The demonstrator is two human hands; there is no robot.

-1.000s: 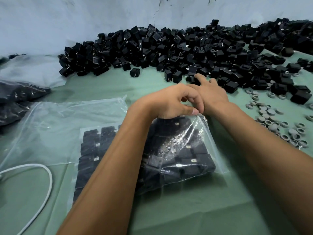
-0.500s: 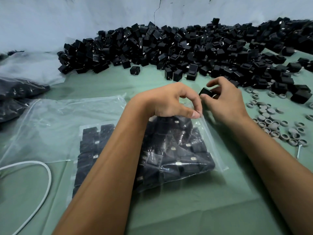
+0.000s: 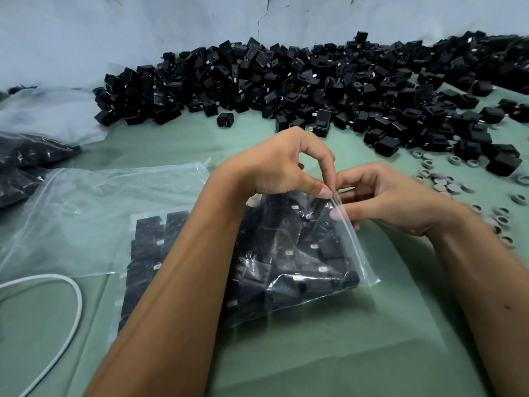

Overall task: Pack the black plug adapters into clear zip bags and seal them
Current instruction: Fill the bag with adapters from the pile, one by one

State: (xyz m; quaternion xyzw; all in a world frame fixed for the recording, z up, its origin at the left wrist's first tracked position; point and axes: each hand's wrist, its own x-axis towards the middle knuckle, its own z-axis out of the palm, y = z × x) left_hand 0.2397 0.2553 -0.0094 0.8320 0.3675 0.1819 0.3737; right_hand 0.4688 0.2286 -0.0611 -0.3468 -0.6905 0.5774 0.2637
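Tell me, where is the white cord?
In the head view, the white cord loops on the green table cover at the lower left, beside the filled zip bag and just below the empty clear bag.

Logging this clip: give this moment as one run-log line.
left hand: pinches bag mouth | right hand: at bag mouth | zip bag: full, unsealed | adapter pile: behind

Bare green cloth (image 3: 186, 144) lies open between adapter heap (image 3: 286, 81) and bags (image 3: 100, 213).
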